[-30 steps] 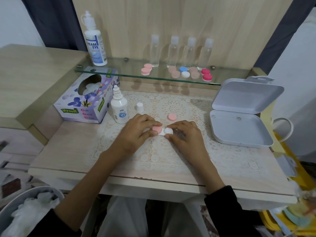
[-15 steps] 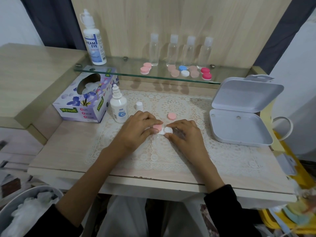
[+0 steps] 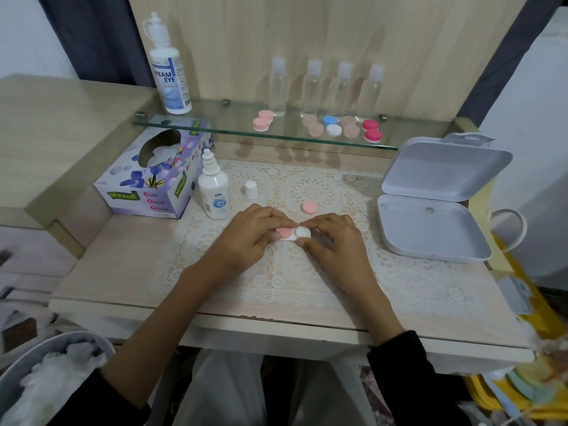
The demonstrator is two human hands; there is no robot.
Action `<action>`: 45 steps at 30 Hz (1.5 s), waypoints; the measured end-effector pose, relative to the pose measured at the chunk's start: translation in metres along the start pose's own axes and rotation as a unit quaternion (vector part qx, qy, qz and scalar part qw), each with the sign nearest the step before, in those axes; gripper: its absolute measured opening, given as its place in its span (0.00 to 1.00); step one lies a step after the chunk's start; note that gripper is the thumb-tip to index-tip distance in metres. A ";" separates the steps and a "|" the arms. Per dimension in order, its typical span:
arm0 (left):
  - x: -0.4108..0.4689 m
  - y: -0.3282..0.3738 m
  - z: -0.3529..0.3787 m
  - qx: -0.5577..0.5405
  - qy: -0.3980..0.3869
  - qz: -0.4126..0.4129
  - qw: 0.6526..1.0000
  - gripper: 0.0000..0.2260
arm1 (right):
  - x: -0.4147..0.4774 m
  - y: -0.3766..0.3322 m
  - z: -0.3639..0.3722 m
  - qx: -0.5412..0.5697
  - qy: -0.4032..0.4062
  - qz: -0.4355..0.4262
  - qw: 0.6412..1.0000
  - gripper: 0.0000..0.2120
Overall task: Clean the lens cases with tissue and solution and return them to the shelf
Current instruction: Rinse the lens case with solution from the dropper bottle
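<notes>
While left hand (image 3: 249,238) pinches lens case (image 3: 284,232) between both hands, right hand (image 3: 330,241), pinching white cap (image 3: 302,232), should twist squarely.

My left hand (image 3: 249,233) and right hand (image 3: 330,238) meet at the centre of the frame, fingers curled, each pinching one end of the lens case (image 3: 290,232). Both bare forearms angle up from the lower edge, out of dark sleeves (image 3: 399,361).
</notes>
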State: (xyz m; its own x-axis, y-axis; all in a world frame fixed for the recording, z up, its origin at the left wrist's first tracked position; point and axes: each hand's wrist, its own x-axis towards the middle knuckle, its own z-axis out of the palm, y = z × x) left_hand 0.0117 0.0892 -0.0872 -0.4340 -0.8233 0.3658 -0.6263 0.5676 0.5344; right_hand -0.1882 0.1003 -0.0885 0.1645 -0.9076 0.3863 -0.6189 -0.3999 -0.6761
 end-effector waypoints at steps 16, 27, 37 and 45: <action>0.001 -0.001 0.001 0.010 0.026 -0.033 0.999 0.15 | 0.000 0.000 0.000 0.000 0.000 0.012 1.000 0.12; 0.001 0.004 0.004 0.031 0.090 -0.091 0.991 0.22 | 0.001 0.000 0.000 -0.010 -0.003 0.010 1.000 0.12; 0.003 0.003 0.003 0.023 0.069 -0.080 0.994 0.14 | 0.001 -0.001 -0.001 -0.007 -0.002 0.006 1.000 0.12; 0.004 0.002 0.005 0.031 0.063 -0.075 0.995 0.14 | 0.001 0.000 0.000 -0.004 0.001 0.002 1.000 0.12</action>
State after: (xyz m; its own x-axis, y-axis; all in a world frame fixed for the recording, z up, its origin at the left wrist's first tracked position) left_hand 0.0054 0.0873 -0.0878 -0.2508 -0.8906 0.3795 -0.7188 0.4339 0.5432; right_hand -0.1884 0.0999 -0.0882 0.1609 -0.9089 0.3848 -0.6253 -0.3955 -0.6728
